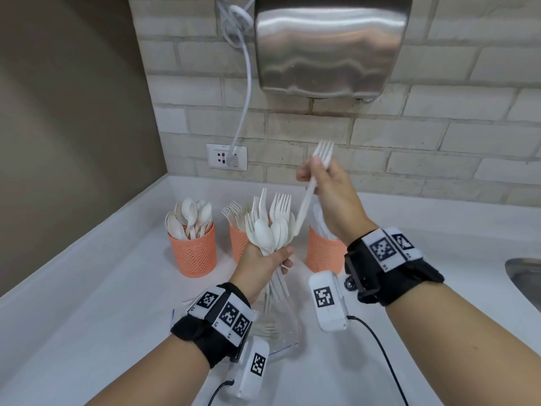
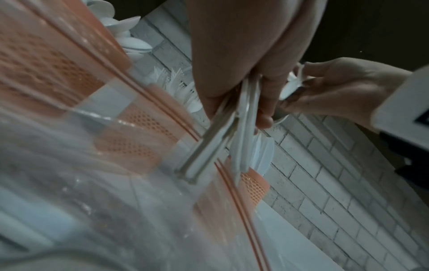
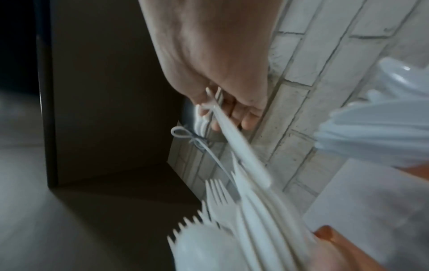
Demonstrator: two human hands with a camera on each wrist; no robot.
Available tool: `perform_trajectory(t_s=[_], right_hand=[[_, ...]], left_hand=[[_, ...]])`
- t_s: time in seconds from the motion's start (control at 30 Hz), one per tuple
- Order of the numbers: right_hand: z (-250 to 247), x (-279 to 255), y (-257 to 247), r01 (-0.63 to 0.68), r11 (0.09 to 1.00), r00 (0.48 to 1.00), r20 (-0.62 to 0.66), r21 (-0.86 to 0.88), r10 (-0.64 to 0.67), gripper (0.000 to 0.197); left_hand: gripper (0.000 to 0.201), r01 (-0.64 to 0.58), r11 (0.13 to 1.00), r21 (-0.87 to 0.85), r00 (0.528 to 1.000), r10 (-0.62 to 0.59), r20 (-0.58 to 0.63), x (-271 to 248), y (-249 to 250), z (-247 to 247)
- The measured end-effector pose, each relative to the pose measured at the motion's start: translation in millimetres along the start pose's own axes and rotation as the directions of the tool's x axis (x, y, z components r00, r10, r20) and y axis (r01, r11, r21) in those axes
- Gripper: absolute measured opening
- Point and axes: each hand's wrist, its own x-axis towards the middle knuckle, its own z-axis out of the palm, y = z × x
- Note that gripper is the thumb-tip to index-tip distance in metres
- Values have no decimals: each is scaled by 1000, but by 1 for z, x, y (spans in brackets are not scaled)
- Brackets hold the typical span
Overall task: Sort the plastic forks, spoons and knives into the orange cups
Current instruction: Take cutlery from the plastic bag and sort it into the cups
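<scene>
While a single white fork (image 1: 314, 177) is being pinched near its neck by the curled fingers (image 1: 304, 171) of the right hand (image 1: 330, 194), tines up and handle slanting down, a mixed bunch of forks and spoons (image 1: 270, 227) is being gripped by its handles in the left hand (image 1: 263, 265), whose fingers (image 1: 285, 253) are being wrapped around it. Just behind the hands, three orange cups are being shown in a row on the white desk (image 1: 87, 288): the left cup (image 1: 193, 253) is being filled with spoons, the middle cup (image 1: 237, 241) with forks, and the right cup (image 1: 323, 253) is being partly hidden by the right wrist. A clear zip bag (image 1: 288, 326) is lying beneath the left wrist.
</scene>
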Motion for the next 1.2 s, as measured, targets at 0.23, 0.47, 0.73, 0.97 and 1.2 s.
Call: perform_trajectory(t_s=[0.23, 0.47, 0.73, 0.97, 1.2], right_hand=[[-5, -3, 7, -112, 953, 968, 185, -280, 168, 34], [3, -1, 23, -331, 916, 895, 232, -226, 380, 25], [10, 4, 20, -175, 984, 967, 180, -38, 179, 45], [18, 9, -27, 166, 954, 985, -1, 248, -171, 26], [35, -7, 7, -64, 978, 897, 418, -199, 143, 50]], left_hand=[[17, -33, 999, -8, 999, 33, -25, -1, 2, 0], [14, -6, 1000, 15, 992, 4, 124, -6, 6, 0], [12, 19, 997, 74, 985, -32, 172, -9, 7, -7], [6, 13, 990, 139, 999, -18, 37, -9, 12, -27], [18, 57, 997, 45, 980, -64, 190, -14, 26, -49]])
